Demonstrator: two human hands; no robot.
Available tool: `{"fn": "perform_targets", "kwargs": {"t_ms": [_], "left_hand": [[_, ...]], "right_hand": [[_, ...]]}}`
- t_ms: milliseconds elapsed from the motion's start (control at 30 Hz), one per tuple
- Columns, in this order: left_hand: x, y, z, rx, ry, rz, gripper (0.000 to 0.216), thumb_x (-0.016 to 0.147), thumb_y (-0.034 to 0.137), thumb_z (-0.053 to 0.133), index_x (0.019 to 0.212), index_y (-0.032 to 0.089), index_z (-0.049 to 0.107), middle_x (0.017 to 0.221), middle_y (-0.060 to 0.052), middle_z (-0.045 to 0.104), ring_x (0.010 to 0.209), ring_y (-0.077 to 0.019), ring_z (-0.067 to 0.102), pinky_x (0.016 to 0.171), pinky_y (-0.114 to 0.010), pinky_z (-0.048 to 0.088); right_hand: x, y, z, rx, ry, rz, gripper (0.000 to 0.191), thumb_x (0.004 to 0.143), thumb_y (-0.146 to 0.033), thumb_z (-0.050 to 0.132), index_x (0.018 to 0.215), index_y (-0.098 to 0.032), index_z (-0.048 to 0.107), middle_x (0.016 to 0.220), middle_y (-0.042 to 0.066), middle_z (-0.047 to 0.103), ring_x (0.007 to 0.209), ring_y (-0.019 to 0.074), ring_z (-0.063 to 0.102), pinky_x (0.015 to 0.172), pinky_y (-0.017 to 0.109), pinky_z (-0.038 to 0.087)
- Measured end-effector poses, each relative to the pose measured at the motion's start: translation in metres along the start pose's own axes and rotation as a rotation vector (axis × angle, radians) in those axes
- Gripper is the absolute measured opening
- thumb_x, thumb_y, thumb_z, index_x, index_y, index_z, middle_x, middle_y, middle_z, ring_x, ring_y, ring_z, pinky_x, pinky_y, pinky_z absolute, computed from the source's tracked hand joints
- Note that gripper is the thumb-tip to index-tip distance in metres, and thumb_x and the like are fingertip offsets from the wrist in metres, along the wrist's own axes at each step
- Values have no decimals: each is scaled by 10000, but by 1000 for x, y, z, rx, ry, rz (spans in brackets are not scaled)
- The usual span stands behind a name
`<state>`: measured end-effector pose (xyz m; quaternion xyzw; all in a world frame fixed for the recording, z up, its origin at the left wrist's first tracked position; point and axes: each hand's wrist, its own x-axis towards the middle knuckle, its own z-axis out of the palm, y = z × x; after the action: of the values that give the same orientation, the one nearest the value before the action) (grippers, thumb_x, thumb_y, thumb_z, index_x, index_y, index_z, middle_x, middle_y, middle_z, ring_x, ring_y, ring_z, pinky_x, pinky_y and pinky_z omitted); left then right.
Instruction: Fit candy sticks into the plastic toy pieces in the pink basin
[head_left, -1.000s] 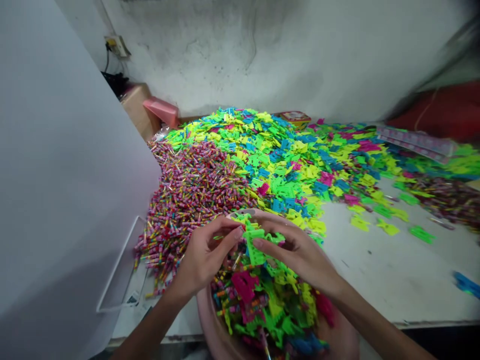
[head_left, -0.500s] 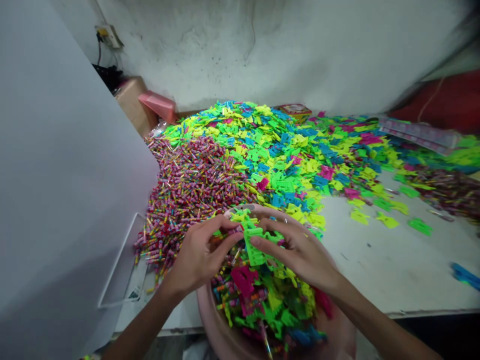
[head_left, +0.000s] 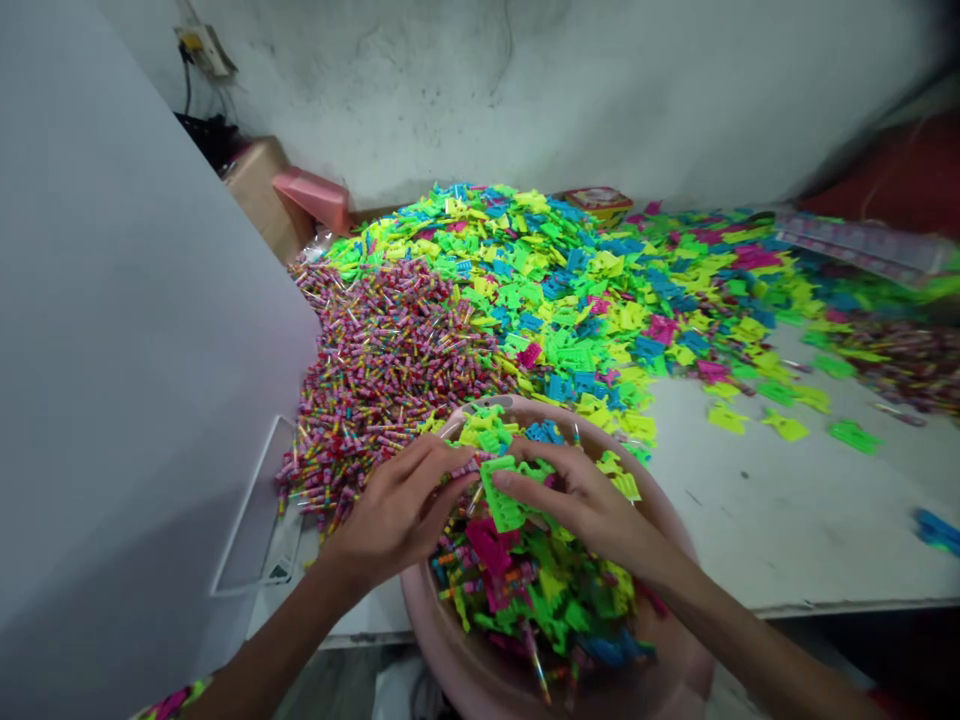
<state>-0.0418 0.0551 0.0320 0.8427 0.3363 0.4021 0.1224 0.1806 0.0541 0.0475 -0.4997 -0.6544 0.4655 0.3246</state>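
Over a pink basin (head_left: 686,545), my right hand (head_left: 589,500) pinches a bright green moulded plastic piece (head_left: 501,498) between thumb and fingers. My left hand (head_left: 401,510) is closed on a small pink-labelled tube (head_left: 468,466), whose end is at the left edge of the green piece; whether it is inserted I cannot tell. Inside the basin, below both hands, are mixed green, yellow, blue and magenta plastic pieces (head_left: 491,550) and several small multicoloured tubes (head_left: 536,660). My fingers partly hide the tube.
Behind the basin lies a large heap of coloured plastic pieces (head_left: 525,270), with a pile of small tubes (head_left: 390,350) to its left. A pale panel (head_left: 150,350) stands at left. More loose pieces lie on the white table (head_left: 750,530), and a clear plastic tray (head_left: 859,243) rests at right.
The green piece has tilted slightly and the tube still meets its left side. Both hands keep their grip. The whole view has shifted a little.
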Motion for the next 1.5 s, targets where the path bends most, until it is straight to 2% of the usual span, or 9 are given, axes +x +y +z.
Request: {"fn": "perform_targets", "kwargs": {"t_ms": [167, 400, 500, 600, 767, 867, 1000, 1233, 1500], "left_hand": [[5, 4, -3, -94, -47, -203, 135, 974, 199, 616, 1106, 208, 645, 959, -28, 733, 843, -128, 703, 775, -205, 537], [4, 15, 9, -294, 158, -472, 134, 958, 285, 656, 1074, 231, 696, 969, -19, 740, 870, -135, 705, 787, -221, 539], [1, 17, 16, -388, 171, -526, 160, 962, 302, 649, 1104, 255, 709, 999, -21, 711, 839, -129, 687, 712, -209, 537], [1, 19, 18, -462, 155, -560, 186, 983, 318, 613, 1129, 260, 712, 1014, -30, 693, 847, -134, 689, 669, -198, 536], [6, 24, 17, -525, 167, -664, 196, 946, 340, 665, 1102, 225, 692, 1016, -42, 707, 920, -163, 710, 728, -201, 580], [10, 27, 15, -455, 161, -638, 152, 932, 323, 684, 1055, 233, 701, 1007, -28, 717, 929, -153, 709, 753, -187, 577], [12, 29, 13, -343, 134, -549, 133, 935, 282, 680, 1061, 249, 703, 1022, -14, 736, 939, -136, 703, 803, -185, 558], [13, 31, 10, -285, 136, -439, 139, 924, 211, 684, 1059, 240, 692, 1008, -5, 715, 925, -114, 693, 785, -172, 562], [12, 40, 15, 81, 159, -74, 230, 919, 37, 636, 1122, 144, 631, 974, -62, 692, 952, -140, 655, 932, -253, 540]], "right_hand": [[-2, 0, 0, -50, -19, -132, 222, 943, -475, 635, 934, -287, 752, 911, 22, 745, 932, 263, 708, 788, 332, 556], [-1, -1, -6, 94, -101, -48, 370, 966, -538, 577, 1253, -354, 722, 1218, 31, 725, 1049, 267, 699, 825, 363, 588], [0, -1, -8, 124, -50, -34, 386, 1002, -546, 495, 1233, -347, 733, 1339, 26, 677, 1129, 261, 672, 889, 366, 577], [1, 1, -9, 102, 81, -79, 369, 907, -465, 691, 1257, -350, 695, 1430, 10, 619, 1261, 278, 597, 1002, 389, 534], [-1, 1, -8, 30, 156, -98, 169, 878, -410, 718, 921, -247, 710, 1371, 62, 651, 1330, 332, 541, 996, 426, 537], [-4, -2, -8, -62, 156, -125, 141, 894, -385, 700, 900, -244, 699, 1265, 77, 702, 1292, 335, 576, 904, 399, 579], [-7, -6, -9, -91, 118, -159, 81, 912, -340, 679, 911, -259, 683, 1009, 54, 769, 1022, 289, 721, 783, 371, 613], [-10, -12, -10, -76, 160, -158, 78, 940, -321, 643, 914, -250, 662, 919, 35, 759, 910, 250, 743, 671, 310, 610], [-19, -7, 1, -392, 256, -440, 37, 994, -197, 577, 1003, -225, 599, 848, 24, 731, 761, 203, 734, 681, 303, 575]]}}
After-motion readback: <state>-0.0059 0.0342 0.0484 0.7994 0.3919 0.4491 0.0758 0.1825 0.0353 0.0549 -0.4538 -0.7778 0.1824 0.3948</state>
